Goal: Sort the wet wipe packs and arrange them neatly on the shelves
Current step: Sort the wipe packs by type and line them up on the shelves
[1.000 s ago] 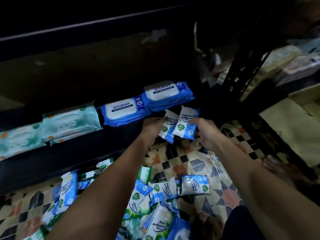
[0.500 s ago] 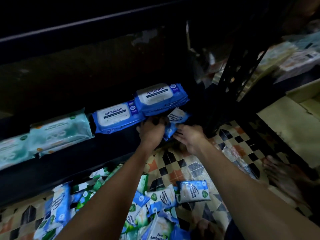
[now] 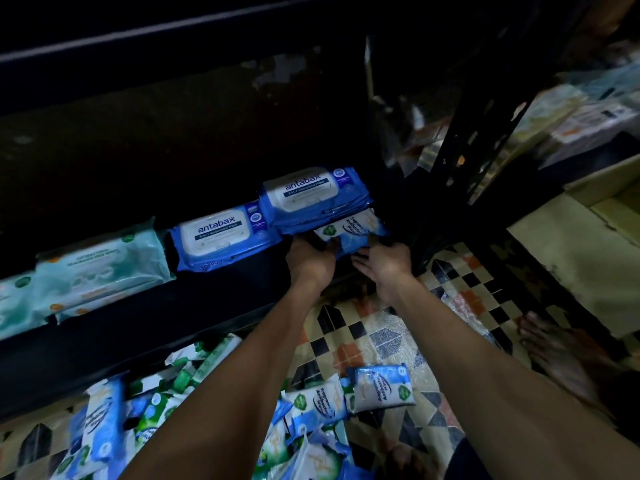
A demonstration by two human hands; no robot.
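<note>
The small white-and-blue soft plastic sachets of antibacterial wipes (image 3: 349,230) lie at the front lip of the dark lower shelf (image 3: 214,296), pushed up against the right-hand stack of large blue flat antabax wipe packs with white flip lids (image 3: 311,199). The left hand (image 3: 310,259) curls its fingers round the sachets' near left edge and the right hand (image 3: 381,265) holds the right side with fingers bent over the edge, so both are grasping the little bundle rather than let go of it. To do this placing well, I judge the sachets should be squared together first, printed faces up and edges flush, then slid in as one block so they sit beside the tall blue stack rather than wedged under its overhanging front. The soft film will likely slip and fan out if one hand lets go early, so easing both off together looks safer. A second large blue antabax pack (image 3: 225,233) lies just to the left, and further left are pale teal soft wipe packs (image 3: 104,268), so each kind seems to have its own stretch of shelf. On the patterned tile floor (image 3: 381,327) below, a loose heap of blue, white and green wipe sachets (image 3: 214,410) awaits sorting; much of the job seems left.
</note>
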